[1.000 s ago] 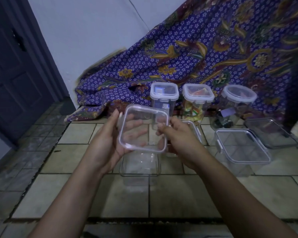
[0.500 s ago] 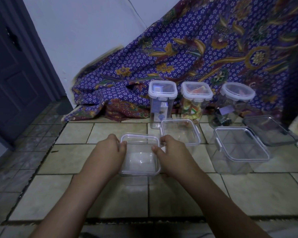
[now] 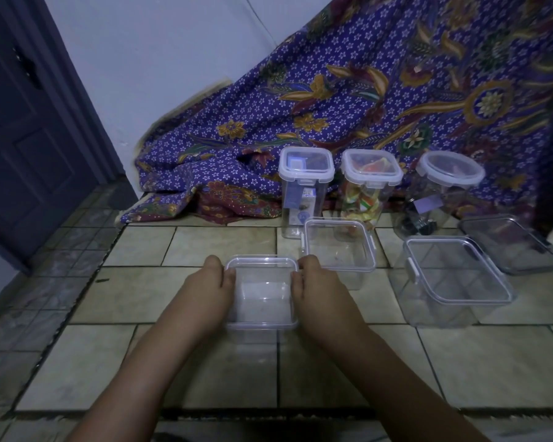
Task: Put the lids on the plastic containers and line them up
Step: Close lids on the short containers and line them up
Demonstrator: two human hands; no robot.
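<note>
On the near tiled floor [image 3: 205, 301], a small clear container [image 3: 261, 295] is sitting with its lid [image 3: 261, 262] on top. Left hand [image 3: 205, 288] and right hand [image 3: 316, 287] are pressing its left and right sides, fingers curled onto the lid's edges. Just beyond to the right, two larger lidded tubs [image 3: 339, 247] [image 3: 454, 275] are resting; three tall lidded jars [image 3: 305, 186] are lining the far patterned cloth [image 3: 364, 90].

No readable text anywhere. Printed packets inside the left tall jar [image 3: 304, 193] and a pale label inside the round jar [image 3: 428, 204], too small and blurred to make out.
</note>
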